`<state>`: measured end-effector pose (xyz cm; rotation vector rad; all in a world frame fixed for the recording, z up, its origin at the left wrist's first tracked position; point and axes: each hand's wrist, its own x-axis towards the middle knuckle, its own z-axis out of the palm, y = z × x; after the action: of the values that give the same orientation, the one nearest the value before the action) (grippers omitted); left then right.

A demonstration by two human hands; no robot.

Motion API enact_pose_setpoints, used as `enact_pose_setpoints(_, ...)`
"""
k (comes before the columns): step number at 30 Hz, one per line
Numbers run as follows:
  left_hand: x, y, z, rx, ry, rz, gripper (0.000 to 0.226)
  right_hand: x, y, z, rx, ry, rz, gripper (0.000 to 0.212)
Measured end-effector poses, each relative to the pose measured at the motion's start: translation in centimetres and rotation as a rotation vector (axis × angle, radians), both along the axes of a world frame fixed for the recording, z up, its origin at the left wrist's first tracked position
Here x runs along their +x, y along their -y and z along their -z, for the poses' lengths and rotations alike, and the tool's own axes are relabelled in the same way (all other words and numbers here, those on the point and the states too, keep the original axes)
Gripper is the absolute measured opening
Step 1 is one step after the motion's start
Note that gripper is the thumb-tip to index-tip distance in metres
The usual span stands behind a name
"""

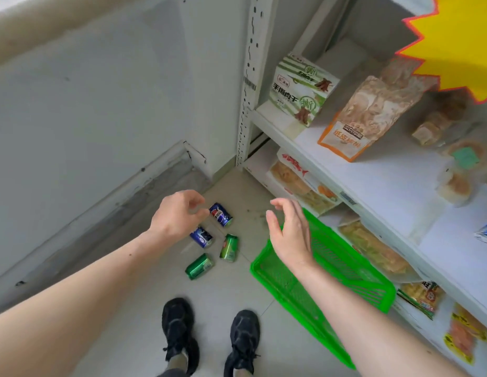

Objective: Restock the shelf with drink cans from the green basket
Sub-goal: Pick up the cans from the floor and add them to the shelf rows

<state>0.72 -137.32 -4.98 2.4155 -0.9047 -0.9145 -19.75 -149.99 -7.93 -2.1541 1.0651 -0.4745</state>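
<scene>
Several drink cans lie on their sides on the grey floor tiles: a blue can (221,214), a second blue can (201,237), a green can (229,247) and another green can (199,266). The green basket (326,278) stands on the floor to their right, against the shelf, with nothing visible in it. My left hand (177,213) hovers over the blue cans, fingers curled and apart, holding nothing. My right hand (289,232) is raised above the basket's far end, fingers spread, holding nothing. The white shelf (372,183) runs along the right side.
The shelf boards carry snack packets: a green-and-white box (302,91), an orange-and-brown bag (372,110) and flat packets (304,186) on the lower boards. A yellow starburst sign (459,44) hangs at top right. A grey wall stands left. My black shoes (209,336) are below.
</scene>
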Motion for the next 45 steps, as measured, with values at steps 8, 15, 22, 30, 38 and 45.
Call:
enact_pose_setpoints(8, 5.4, 0.0, 10.7, 0.031, -0.142, -0.059, 0.03, 7.0, -0.6, 10.5, 0.172, -0.114, 0.056, 0.022)
enact_pose_setpoints(15, 7.2, 2.3, 25.3, -0.011, -0.298, -0.314, 0.032, 10.9, 1.2, 24.2, 0.272, -0.289, 0.01, 0.039)
enact_pose_setpoints(22, 8.0, 3.8, 41.0, -0.016, -0.421, -0.481, 0.035, 13.8, 3.1, 39.9, 0.347, -0.54, -0.097, 0.059)
enact_pose_setpoints(30, 9.3, 6.9, 52.4, 0.011, -0.553, -0.521, 0.043, 16.7, 5.1, 49.8, 0.397, -0.65, -0.162, 0.078)
enact_pose_setpoints(38, 8.7, 8.9, 53.9, 0.122, -0.479, -0.371, 0.034, 17.0, 5.6, 51.7, 0.513, -0.593, -0.224, 0.055)
enact_pose_setpoints(45, 8.4, 8.7, 50.3, 0.127, -0.405, -0.283, 0.033, 16.4, 5.5, 48.9, 0.677, -0.487, -0.156, 0.047)
